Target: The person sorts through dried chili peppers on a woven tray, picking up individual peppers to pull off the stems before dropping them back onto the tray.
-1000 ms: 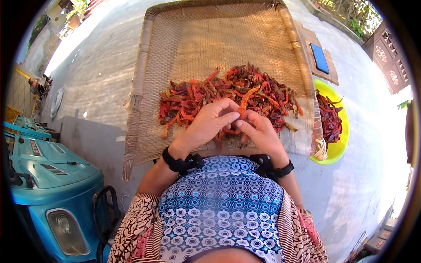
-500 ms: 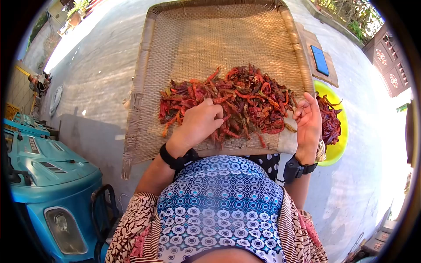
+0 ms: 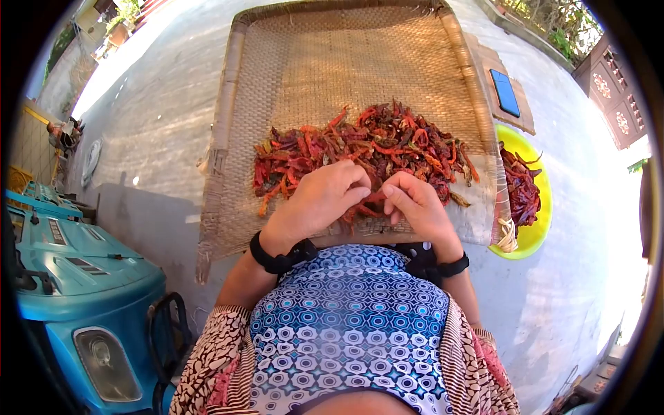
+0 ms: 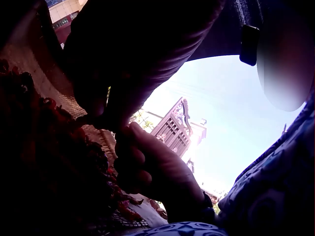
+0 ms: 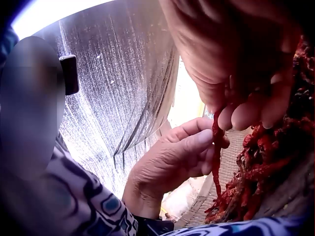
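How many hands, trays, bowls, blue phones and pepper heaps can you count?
Left hand and right hand: 2
Woven tray: 1
Yellow bowl: 1
Blue phone: 1
Tray's pepper heap and bowl's pepper heap: 2
Total: 7

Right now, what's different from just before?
The right hand has moved left, from the right edge of the tray to beside the left hand, and both now pinch a red chili. The yellow bowl and blue phone stayed put.
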The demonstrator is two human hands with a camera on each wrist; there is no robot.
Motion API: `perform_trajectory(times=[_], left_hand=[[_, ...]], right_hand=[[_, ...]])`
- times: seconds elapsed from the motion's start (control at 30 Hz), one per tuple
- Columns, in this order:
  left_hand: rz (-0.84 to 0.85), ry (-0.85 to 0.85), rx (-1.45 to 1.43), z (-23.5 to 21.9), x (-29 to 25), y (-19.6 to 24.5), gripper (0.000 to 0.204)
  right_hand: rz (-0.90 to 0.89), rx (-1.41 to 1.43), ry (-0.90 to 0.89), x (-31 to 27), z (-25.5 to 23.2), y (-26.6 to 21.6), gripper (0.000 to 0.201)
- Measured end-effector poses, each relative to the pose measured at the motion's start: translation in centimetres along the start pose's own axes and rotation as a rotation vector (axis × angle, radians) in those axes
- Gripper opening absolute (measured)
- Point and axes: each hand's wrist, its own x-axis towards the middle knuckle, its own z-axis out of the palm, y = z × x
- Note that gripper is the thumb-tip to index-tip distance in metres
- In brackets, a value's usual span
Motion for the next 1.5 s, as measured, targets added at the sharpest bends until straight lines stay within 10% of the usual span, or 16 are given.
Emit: perform_trajectory(times=[0.07, 0.27, 0.43, 0.87, 1.5], left_hand=[[-0.027, 0.166, -0.031, 0.7, 0.2, -0.2, 0.014], [-0.096, -0.116, 0.111, 0.6, -0.3, -1.2, 0.016], [-0.068, -0.165, 0.222, 1.4, -0.3, -1.6, 0.012], [-0.362, -0.090, -0.688, 0.0, 0.9, -0.4, 0.015], [-0.122, -0.202, -0.381, 0.5, 0.4, -0.1, 0.013]], right_hand=[[-0.005, 0.102, 0.109, -0.4, -0.9, 0.0, 0.018], [-0.214, 0.690, 0.638, -1.3, -6.4, 0.7, 0.020], [-0.238, 1.230, 0.557, -2.2, -9.2, 1.7, 0.030], [-0.045, 0.061, -0.017, -0.3, -0.6, 0.3, 0.025], [-0.074, 0.113, 0.147, -0.7, -1.0, -0.5, 0.028]])
